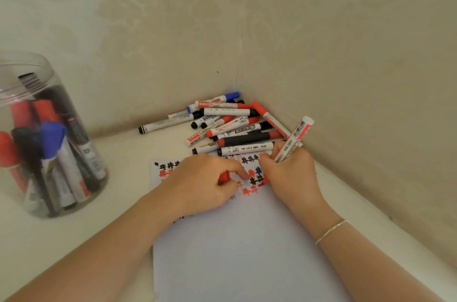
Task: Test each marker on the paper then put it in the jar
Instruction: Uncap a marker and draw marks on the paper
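Observation:
My right hand [290, 173] grips a white marker with red print [295, 139], its back end pointing up and right and its tip down on the paper [242, 247] among red, black and blue test marks [252, 178]. My left hand [200, 185] rests on the paper and holds a red cap [224, 176] between thumb and fingers. A pile of markers [230, 126] lies in the corner just beyond the paper. The clear plastic jar [37, 143] stands at the far left with several markers inside.
Patterned beige walls meet in a corner [237, 79] behind the pile and run close along the right of the paper. One long marker [165, 124] sticks out leftward from the pile. The white tabletop [123, 178] lies between jar and paper.

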A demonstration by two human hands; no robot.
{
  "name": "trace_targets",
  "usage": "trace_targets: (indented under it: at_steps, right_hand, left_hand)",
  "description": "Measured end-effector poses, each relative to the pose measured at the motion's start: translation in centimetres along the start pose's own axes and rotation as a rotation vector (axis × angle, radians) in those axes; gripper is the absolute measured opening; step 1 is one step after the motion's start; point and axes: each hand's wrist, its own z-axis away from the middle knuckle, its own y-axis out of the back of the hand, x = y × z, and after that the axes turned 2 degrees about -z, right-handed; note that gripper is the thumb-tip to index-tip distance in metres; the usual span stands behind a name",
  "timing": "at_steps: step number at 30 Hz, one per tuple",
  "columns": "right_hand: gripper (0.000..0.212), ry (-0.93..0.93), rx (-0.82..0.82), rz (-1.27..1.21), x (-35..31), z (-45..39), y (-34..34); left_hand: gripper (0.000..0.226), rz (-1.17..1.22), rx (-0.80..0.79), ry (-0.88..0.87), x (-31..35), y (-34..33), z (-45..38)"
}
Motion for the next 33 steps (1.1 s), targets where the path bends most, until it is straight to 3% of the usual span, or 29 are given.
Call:
trace_targets:
  at_steps: [3, 8, 13, 18, 25, 29, 33]
  right_hand:
    - [0.045, -0.006, 0.002, -0.021, -0.11, -0.02, 0.19]
    - [0.03, -0.04, -0.031, -0.031, 0.04, -0.1, 0.3]
    - [0.036, 0.001, -0.003, 0.043, 0.05, -0.13, 0.05]
    - [0.041, -0.031, 0.012, -0.042, 0.15, -0.23, 0.49]
    - [0.028, -0.036, 0.002, -0.037, 0.11, -0.2, 0.49]
    - [0.039, -0.027, 0.017, -0.027, 0.19, -0.19, 0.33]
    - [0.034, -0.03, -0.009, -0.023, 0.16, -0.23, 0.35]
  left_hand:
    - [0.032, 0.007, -0.003, 0.003, 0.07, -0.01, -0.05]
    - [0.031, 0.005, -0.003, 0.005, 0.04, -0.01, 0.0]
    - [0.032, 0.018, -0.007, 0.006, 0.02, -0.02, -0.01]
    - [0.032, 0.001, -0.011, -0.001, 0.02, -0.05, 0.04]
    - [0.031, -0.019, -0.002, -0.008, 0.0, -0.18, 0.13]
    - [0.031, -0.03, 0.008, -0.014, 0.11, -0.22, 0.13]
    - [0.031, -0.025, 0.013, -0.004, 0.06, -0.36, 0.32]
